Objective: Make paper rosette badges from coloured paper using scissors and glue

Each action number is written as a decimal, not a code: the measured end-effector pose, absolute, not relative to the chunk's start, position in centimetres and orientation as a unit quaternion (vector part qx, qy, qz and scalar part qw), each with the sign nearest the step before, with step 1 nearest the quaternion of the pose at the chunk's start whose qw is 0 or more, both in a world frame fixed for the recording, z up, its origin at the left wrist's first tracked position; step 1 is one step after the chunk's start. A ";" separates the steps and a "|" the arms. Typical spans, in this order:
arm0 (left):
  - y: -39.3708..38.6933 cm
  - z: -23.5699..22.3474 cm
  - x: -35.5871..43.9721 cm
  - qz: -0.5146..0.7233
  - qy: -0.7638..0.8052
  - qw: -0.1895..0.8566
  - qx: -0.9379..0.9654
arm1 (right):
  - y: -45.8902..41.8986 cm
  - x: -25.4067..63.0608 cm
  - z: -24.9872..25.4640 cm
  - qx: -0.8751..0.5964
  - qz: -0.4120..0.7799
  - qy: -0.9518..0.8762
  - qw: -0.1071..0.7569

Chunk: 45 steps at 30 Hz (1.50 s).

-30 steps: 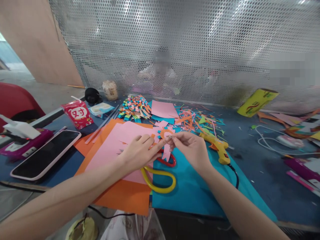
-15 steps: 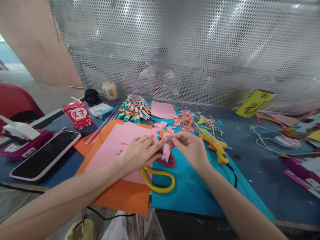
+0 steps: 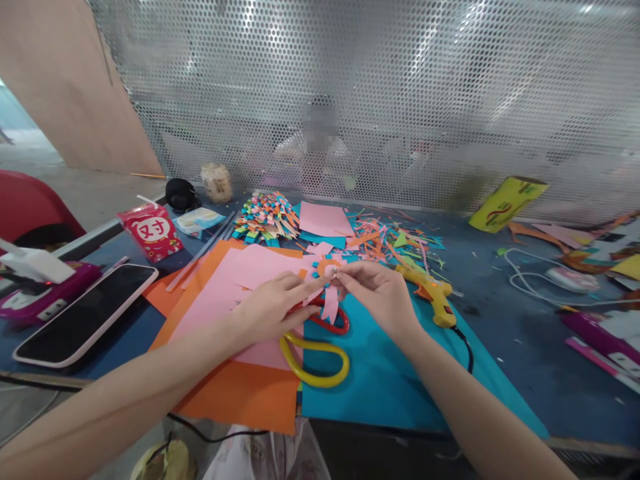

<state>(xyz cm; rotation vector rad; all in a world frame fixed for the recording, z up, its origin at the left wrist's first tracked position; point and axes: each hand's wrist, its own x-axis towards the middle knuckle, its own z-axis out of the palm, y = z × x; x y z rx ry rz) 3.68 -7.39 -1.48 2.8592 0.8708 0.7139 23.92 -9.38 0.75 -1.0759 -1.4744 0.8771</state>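
A paper rosette [image 3: 329, 265] with an orange ring, blue loops, a pink centre and pink ribbon tails is between my hands. My left hand [image 3: 275, 301] grips its left and lower side, index finger reaching toward the centre. From the right, my right hand [image 3: 383, 293] pinches a small shiny piece [image 3: 334, 272] against the rosette's centre; its exact kind is too small to make out. Below lie scissors with a red handle loop [image 3: 340, 323] and a yellow handle loop [image 3: 330, 381], their blades hidden by my left hand and paper.
Pink [image 3: 225, 273], orange [image 3: 250, 400] and blue paper sheets [image 3: 400, 387] cover the front. A yellow glue gun [image 3: 436, 297] lies right. Behind are a fringed paper pile [image 3: 267, 217] and paper scraps [image 3: 380, 237]. A phone [image 3: 85, 313] and a red packet [image 3: 151, 231] are left.
The small shiny piece has shifted slightly onto the rosette's pink centre, both hands staying close around it. The whole view has drifted slightly.
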 end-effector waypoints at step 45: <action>-5.6 -0.7 3.0 0.417 0.303 0.131 0.847 | -19.6 31.2 3.7 -0.627 0.220 -0.735 0.133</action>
